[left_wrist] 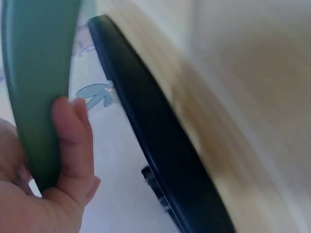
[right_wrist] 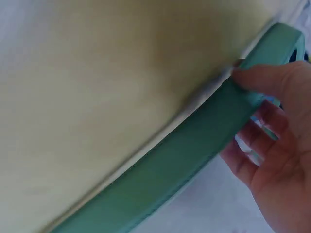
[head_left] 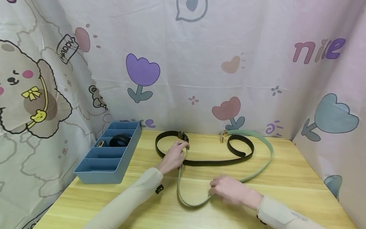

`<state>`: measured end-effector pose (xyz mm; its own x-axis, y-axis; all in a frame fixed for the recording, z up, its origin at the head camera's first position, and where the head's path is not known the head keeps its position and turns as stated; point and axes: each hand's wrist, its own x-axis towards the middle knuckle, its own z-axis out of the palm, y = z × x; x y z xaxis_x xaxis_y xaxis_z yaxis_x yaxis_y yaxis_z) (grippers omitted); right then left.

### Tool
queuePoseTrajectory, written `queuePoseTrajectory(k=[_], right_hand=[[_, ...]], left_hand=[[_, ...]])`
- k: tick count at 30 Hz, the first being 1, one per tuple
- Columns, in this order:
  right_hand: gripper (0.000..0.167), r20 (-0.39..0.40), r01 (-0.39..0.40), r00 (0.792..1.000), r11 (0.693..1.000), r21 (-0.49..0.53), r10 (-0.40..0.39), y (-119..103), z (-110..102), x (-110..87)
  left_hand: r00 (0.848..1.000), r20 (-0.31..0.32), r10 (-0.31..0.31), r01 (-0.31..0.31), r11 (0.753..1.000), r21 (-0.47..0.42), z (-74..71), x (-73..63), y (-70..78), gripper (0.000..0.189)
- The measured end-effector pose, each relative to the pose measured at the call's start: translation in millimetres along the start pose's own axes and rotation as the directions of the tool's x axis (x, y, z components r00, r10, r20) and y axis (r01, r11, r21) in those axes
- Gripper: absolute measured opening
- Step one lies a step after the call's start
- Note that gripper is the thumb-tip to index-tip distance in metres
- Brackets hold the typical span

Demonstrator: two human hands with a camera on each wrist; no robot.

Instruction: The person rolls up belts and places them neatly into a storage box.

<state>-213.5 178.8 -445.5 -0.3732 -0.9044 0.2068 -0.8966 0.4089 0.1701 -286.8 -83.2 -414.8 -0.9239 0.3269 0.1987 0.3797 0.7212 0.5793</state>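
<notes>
A green belt (head_left: 246,132) lies in a wide loop on its edge on the table, its gold buckle (head_left: 222,137) at the far side. My left hand (head_left: 172,156) holds its other end; in the left wrist view, thumb and fingers grip the green strap (left_wrist: 39,73). Nearer the front, my right hand (head_left: 228,190) pinches the same belt along its length, the thumb on one face of the strap (right_wrist: 170,170) and fingers behind. A black belt (head_left: 214,163), partly curled at both ends, stands behind the hands, its buckle (head_left: 182,136) just beyond my left hand.
At the left stands a blue divided box (head_left: 97,178). One compartment holds a rolled black belt (head_left: 120,140) and a gold buckle (head_left: 101,143). A printed curtain (head_left: 183,105) hangs behind the wooden table (head_left: 297,190).
</notes>
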Motion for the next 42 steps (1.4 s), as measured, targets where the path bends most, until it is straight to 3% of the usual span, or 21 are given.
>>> queuePoseTrajectory(k=[3, 6, 9, 11, 14, 17, 20, 22, 24, 26, 31, 34, 39, 42], right_hand=[[0.029, 0.083, -0.154, 0.985, 0.988, 0.027, 0.151, 19, -9, -12.6], [0.026, 0.129, -0.323, 0.94, 0.945, 0.052, 0.315, 41, -14, -29.7], [0.022, 0.12, -0.432, 0.897, 0.901, 0.041, 0.425, 58, -14, -44.4], [0.016, 0.101, -0.466, 0.881, 0.885, 0.019, 0.462, 63, -12, -49.0], [0.012, 0.096, -0.458, 0.885, 0.889, 0.019, 0.455, 56, -8, -43.8], [0.025, 0.085, -0.387, 0.92, 0.92, 0.055, 0.382, 34, -5, -27.4], [0.02, -0.005, -0.248, 0.969, 0.968, 0.035, 0.248, 12, -2, -6.9], [0.018, -0.084, -0.181, 0.98, 0.983, -0.028, 0.178, 2, 1, 5.5], [0.026, -0.148, -0.159, 0.978, 0.983, -0.09, 0.145, -4, 4, 15.3], [0.029, -0.163, -0.164, 0.976, 0.98, -0.109, 0.145, -8, 7, 22.3], [0.009, -0.08, -0.197, 0.978, 0.978, -0.067, 0.192, -17, 12, 32.9], [0.015, -0.045, -0.219, 0.975, 0.972, -0.083, 0.215, -19, 14, 37.7], [0.01, -0.052, -0.239, 0.971, 0.96, -0.149, 0.234, -17, 16, 42.6], [0.014, -0.076, -0.235, 0.971, 0.962, -0.139, 0.226, -16, 17, 43.9]], left_hand=[[0.999, 0.029, -0.018, 0.017, 0.999, 0.039, 2.0, -8.7, 0.4, 0.028], [0.994, 0.107, -0.004, -0.002, 0.998, 0.056, 6.5, -18.8, 2.6, 0.037], [0.983, 0.174, 0.065, -0.085, 0.99, 0.111, 12.0, -27.5, 6.2, 0.045], [0.973, 0.203, 0.111, -0.141, 0.98, 0.139, 15.7, -32.9, 7.9, 0.046], [0.973, 0.183, 0.138, -0.172, 0.967, 0.187, 21.5, -39.8, 9.4, 0.043], [0.982, 0.124, 0.142, -0.162, 0.972, 0.168, 27.0, -43.6, 10.3, 0.035], [0.984, 0.067, 0.165, -0.175, 0.967, 0.183, 31.8, -43.1, 11.3, 0.028], [0.982, 0.048, 0.183, -0.189, 0.955, 0.23, 34.7, -42.4, 11.6, 0.021], [0.982, 0.053, 0.183, -0.191, 0.942, 0.275, 37.6, -43.4, 11.3, 0.015], [0.983, 0.057, 0.174, -0.183, 0.933, 0.311, 40.1, -45.1, 10.8, 0.013], [0.98, 0.091, 0.176, -0.197, 0.908, 0.37, 41.5, -45.0, 14.5, 0.014], [0.971, 0.141, 0.193, -0.231, 0.91, 0.344, 40.4, -42.3, 18.4, 0.014], [0.961, 0.194, 0.197, -0.247, 0.927, 0.282, 37.9, -40.0, 20.7, 0.013], [0.944, 0.259, 0.205, -0.275, 0.922, 0.274, 35.2, -37.1, 20.4, 0.016]])
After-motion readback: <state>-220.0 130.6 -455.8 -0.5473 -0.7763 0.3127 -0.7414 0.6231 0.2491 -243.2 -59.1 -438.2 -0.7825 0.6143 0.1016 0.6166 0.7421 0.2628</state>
